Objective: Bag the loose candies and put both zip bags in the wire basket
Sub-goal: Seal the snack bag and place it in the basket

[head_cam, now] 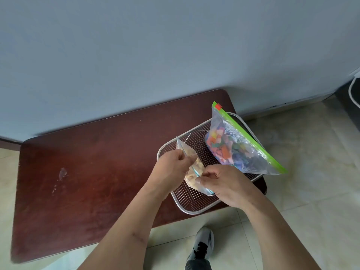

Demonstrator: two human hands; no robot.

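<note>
A silver wire basket sits at the right end of a dark red table. In it leans a large clear zip bag with a green slider strip, full of colourful candies. Over the basket's left half I hold a smaller clear zip bag of pale beige candies. My left hand pinches that bag near its upper part. My right hand grips its lower end near the blue zip strip. No loose candies show on the table.
A blue-grey wall runs behind the table. Pale floor tiles lie to the right and front, with a grey shoe below the table's front edge. A dark object with a white rim stands at the far right.
</note>
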